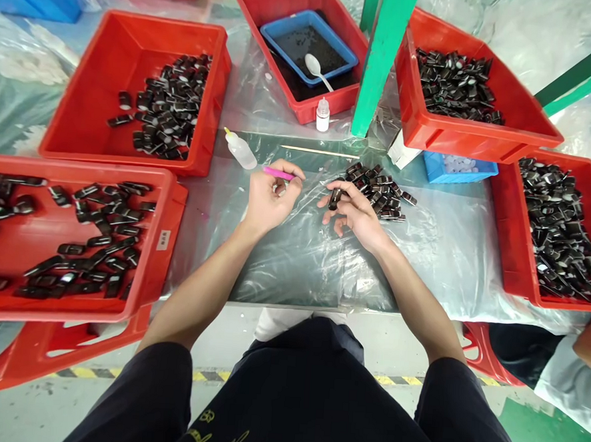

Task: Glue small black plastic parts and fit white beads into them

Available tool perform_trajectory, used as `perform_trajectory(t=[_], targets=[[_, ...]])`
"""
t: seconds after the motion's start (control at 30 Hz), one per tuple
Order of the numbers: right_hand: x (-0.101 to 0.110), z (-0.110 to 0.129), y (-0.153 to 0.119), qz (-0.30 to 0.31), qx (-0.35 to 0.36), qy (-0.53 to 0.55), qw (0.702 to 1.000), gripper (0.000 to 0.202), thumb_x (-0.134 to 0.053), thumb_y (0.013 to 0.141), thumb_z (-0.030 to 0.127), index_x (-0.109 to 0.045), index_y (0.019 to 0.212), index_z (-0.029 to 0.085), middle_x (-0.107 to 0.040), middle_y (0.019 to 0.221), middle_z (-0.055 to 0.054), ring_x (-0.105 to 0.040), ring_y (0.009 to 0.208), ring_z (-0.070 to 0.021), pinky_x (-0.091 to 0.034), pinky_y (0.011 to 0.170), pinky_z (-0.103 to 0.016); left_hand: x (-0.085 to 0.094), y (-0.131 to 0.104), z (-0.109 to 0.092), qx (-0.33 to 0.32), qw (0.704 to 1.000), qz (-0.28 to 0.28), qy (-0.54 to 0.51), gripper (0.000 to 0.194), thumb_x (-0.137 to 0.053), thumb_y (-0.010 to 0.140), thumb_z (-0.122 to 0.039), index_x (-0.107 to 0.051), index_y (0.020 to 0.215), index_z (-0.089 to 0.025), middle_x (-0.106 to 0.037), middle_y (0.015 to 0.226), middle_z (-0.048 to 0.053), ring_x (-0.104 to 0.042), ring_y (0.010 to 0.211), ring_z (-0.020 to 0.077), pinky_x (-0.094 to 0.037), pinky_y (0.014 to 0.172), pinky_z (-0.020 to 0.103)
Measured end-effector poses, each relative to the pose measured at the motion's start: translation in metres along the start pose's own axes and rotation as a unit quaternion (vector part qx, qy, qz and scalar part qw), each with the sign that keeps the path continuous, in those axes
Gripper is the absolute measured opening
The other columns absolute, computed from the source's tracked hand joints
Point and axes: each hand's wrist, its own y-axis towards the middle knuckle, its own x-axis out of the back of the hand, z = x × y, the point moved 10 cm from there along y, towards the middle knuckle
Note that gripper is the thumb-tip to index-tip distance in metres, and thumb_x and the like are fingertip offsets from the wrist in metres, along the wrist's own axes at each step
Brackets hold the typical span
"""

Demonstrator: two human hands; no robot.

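My left hand (273,198) is closed around a thin pink pen-like stick (280,173), over the plastic-covered table. My right hand (353,211) holds a small glossy dark brown piece (335,198) between thumb and fingers, the other fingers curled loosely beneath. Just behind the right hand lies a loose pile of similar dark pieces (377,189). Beyond my left hand, a soft squeeze bottle with a yellow tip (240,151) lies on its side. A thin wooden stick (320,152) rests on the sheet between the bottle and the pile.
Red bins of dark pieces stand at left (129,151), front left (147,238), back right (481,135) and right (517,248). A red bin (302,108) holds a blue tray (287,24) with a white spoon (314,65). Nearby are a small white bottle (322,116), green post (380,66) and blue box (443,175).
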Motion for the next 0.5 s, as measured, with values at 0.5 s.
perform_trajectory(t=[0.5], targets=[[0.023,0.002,0.007,-0.057,0.039,-0.015,0.997,0.054,-0.081,0.087,0.061,-0.048,0.113,0.027,-0.081,0.109,-0.008,-0.081,0.089,-0.0231,-0.053,0.047,-0.021,-0.003,0.006,0.0,-0.055,0.963,0.041,0.261,0.026,-0.055,0.102,-0.025,-0.075,0.117,-0.021,-0.078,0.115,0.009,-0.073,0.106,0.0237,-0.056,0.092,0.035]])
